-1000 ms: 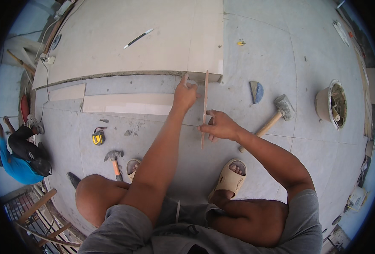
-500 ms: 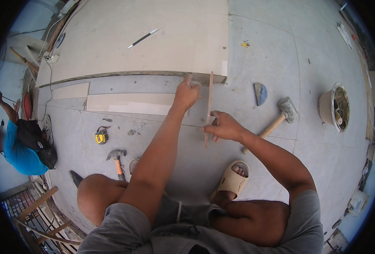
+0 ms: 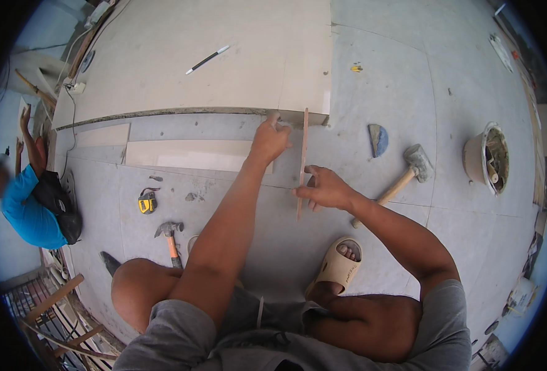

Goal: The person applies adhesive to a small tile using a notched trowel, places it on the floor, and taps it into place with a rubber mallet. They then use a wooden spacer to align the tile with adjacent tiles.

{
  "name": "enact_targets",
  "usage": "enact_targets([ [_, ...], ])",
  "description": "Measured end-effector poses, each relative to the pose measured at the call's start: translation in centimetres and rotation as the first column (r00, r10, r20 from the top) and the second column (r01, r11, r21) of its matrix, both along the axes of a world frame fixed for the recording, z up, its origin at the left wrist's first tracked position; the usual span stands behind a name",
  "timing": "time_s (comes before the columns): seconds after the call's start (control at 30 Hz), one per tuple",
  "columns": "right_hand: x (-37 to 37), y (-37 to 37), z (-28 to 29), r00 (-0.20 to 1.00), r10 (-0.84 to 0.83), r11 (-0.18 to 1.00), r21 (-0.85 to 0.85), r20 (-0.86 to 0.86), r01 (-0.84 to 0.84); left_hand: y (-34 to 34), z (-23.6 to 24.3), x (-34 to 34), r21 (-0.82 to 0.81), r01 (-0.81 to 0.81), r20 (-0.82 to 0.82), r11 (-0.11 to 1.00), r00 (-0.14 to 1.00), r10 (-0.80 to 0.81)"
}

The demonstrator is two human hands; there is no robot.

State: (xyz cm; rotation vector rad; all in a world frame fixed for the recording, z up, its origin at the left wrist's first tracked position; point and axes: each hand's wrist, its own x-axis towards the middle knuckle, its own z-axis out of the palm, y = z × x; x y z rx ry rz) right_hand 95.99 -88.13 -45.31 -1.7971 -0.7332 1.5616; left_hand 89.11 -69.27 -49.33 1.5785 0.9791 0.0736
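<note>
My right hand (image 3: 326, 188) grips the near end of a thin, flat tile strip (image 3: 304, 145), held on edge and seen as a narrow line. The strip's far end is at the front face of a raised, beige-tiled step (image 3: 242, 68), close to the step's right corner. At the step's front edge is my left hand (image 3: 270, 141), fingers apart and nothing seen in them. Beneath its wrist and to the left, a long beige tile strip (image 3: 190, 154) lies on the grey floor, with a shorter tile piece (image 3: 103, 135) beyond its left end.
A black-and-white pen (image 3: 207, 60) lies on the step. Left of me are a tape measure (image 3: 147, 201) and a claw hammer (image 3: 170, 238). To the right are a mallet (image 3: 417, 164), a half-disc (image 3: 378, 140) and a bucket (image 3: 474, 157). Far left, a person in blue (image 3: 32, 213) crouches.
My hands and the tile strip have hardly moved. The person at the far left has raised their arms and now holds up a pale flat piece.
</note>
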Motion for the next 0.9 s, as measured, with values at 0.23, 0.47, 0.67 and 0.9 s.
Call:
enact_targets([
  [0.23,0.1,0.3,1.0,1.000,0.014,0.998,-0.059,0.006,-0.013,0.5,0.1,-0.2,0.021,0.078,-0.036,0.997,0.996,-0.077],
  [0.47,-0.3,0.3,1.3,1.000,-0.010,0.999,-0.052,-0.022,0.009,0.7,-0.3,-0.9,-0.003,0.066,-0.032,0.998,0.997,-0.066],
  [0.67,-1.1,0.4,-0.1,0.896,0.064,0.995,0.045,0.439,-0.093,0.3,-1.6,-0.3,-0.096,0.001,0.035,0.995,0.999,0.002],
  [0.9,-1.0,0.4,-0.4,0.930,0.096,0.993,0.032,0.356,-0.115,-1.4,0.4,0.2,-0.005,0.059,-0.163,0.998,0.985,-0.059],
])
